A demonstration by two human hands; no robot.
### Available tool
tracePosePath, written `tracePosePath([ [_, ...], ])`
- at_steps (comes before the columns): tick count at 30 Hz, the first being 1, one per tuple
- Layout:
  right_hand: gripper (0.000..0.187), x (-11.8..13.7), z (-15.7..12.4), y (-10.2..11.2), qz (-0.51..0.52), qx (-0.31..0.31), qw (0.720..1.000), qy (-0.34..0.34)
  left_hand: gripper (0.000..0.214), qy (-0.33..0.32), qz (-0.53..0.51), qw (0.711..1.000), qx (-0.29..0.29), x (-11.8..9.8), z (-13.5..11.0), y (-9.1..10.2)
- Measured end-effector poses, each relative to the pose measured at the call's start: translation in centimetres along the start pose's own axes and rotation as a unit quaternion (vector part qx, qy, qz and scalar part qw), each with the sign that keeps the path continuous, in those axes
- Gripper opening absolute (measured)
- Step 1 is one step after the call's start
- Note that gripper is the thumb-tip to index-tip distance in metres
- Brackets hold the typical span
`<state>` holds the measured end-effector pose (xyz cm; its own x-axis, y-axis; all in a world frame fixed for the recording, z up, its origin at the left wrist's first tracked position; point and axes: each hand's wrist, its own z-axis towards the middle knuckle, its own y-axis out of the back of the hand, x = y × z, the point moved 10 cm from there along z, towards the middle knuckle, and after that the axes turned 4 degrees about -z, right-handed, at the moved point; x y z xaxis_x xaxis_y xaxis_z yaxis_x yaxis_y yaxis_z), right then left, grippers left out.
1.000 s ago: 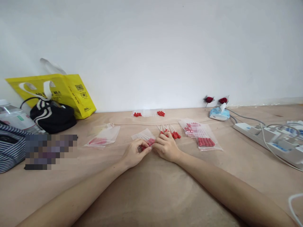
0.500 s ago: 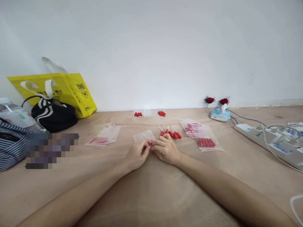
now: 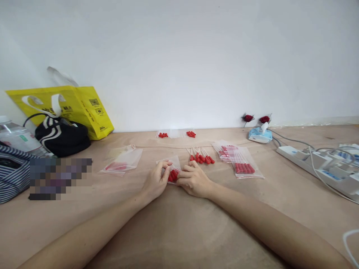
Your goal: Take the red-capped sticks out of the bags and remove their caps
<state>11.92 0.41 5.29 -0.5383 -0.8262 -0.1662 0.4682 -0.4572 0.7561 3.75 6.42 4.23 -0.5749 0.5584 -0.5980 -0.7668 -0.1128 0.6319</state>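
Observation:
A small clear plastic bag [image 3: 173, 161] lies in front of me with several red-tipped sticks [image 3: 173, 175] at its near end. My left hand [image 3: 157, 179] is at the bag's left side, thumb and fingers closed on its edge. On the opposite side, the curled fingers of my right hand [image 3: 195, 181] grip the near right corner, partly hiding it. Just beyond my right hand is a loose bunch of white sticks with red tips [image 3: 202, 157]. To its right, filled clear bags [image 3: 245, 168] overlap one another.
At left, more clear bags [image 3: 134, 158] lie near a black pouch [image 3: 63, 136] and a yellow bag [image 3: 95, 112]. Small red pieces [image 3: 191, 134] rest by the wall. A tissue pack [image 3: 260, 135] and a power strip [image 3: 308, 160] with cables occupy the right.
My left hand has shifted left and opened out from the near edge, so the red tips in the bag now show between my hands. My right hand has barely moved.

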Motion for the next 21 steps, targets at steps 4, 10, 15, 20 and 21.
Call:
tracePosePath([
  [4, 0.016, -1.3, -0.9, -0.2, 0.072, 0.047, 0.996, -0.035, 0.023, -0.021, 0.019, 0.996, 0.087, 0.3, 0.3, -0.1],
  [10, 0.006, -3.8, -2.1, -0.7, 0.151, 0.05, 0.975, -0.154, 0.037, -0.059, 0.102, 0.966, 0.231, 1.4, 0.4, -1.1],
  [15, 0.007, -6.5, -3.2, -1.7, 0.138, 0.047, 0.94, -0.31, 0.037, -0.091, 0.084, 0.964, 0.235, 0.3, -0.6, -0.8],
  [20, 0.017, -7.1, -3.6, -2.5, 0.212, 0.051, 0.901, -0.375, 0.034, -0.078, 0.051, 0.969, 0.229, 0.3, -0.9, -0.8],
  [21, 0.02, -7.3, -3.8, -2.7, 0.225, 0.05, 0.89, -0.392, 0.035, -0.074, 0.048, 0.97, 0.227, 0.4, -0.9, -0.7],
])
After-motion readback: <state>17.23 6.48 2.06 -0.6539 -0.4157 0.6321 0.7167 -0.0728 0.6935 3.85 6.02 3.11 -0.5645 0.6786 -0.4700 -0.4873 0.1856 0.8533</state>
